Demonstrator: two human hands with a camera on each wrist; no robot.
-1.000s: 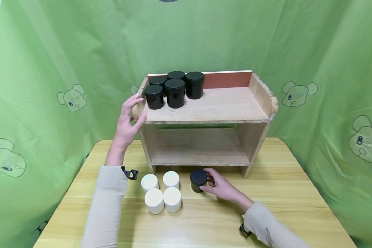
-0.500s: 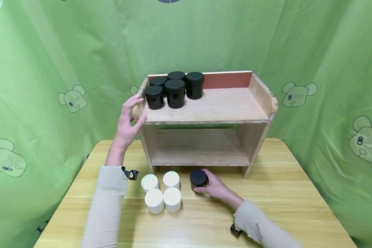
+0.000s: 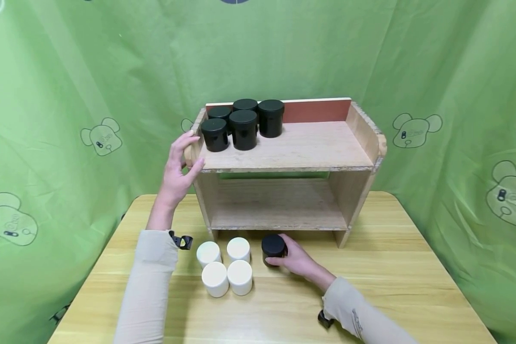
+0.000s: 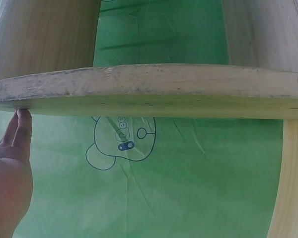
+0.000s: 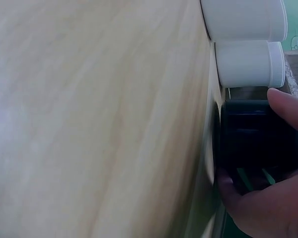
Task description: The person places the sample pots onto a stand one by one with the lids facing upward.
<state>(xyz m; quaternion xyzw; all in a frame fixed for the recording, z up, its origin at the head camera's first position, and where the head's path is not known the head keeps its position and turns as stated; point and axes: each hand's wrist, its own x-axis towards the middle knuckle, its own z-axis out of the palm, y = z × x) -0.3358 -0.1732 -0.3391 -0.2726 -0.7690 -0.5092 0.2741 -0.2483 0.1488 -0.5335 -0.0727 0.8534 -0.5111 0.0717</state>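
Observation:
My right hand (image 3: 298,259) grips a black lidded jar (image 3: 273,248) from its right side, thumb at the front and fingers behind. In the right wrist view the black jar (image 5: 258,134) stays upright, its base right at the tabletop. To its left stand several white lidded jars (image 3: 240,277) in a cluster. My left hand (image 3: 177,169) rests at the left side panel of a wooden shelf unit (image 3: 279,205). In the left wrist view its straight fingers (image 4: 23,130) touch the panel's outer face (image 4: 159,105). Several black jars (image 3: 243,130) stand on the top shelf's left part.
The shelf unit stands toward the back of a light wooden table (image 3: 413,286). A red back board (image 3: 316,111) and a right side panel (image 3: 364,126) border the top shelf. A green curtain (image 3: 447,71) with printed bear heads hangs behind and at both sides.
The right hand has moved left and closed its fingers around the black jar, which has shifted slightly left toward the white jars. The left hand stays at the shelf's side panel.

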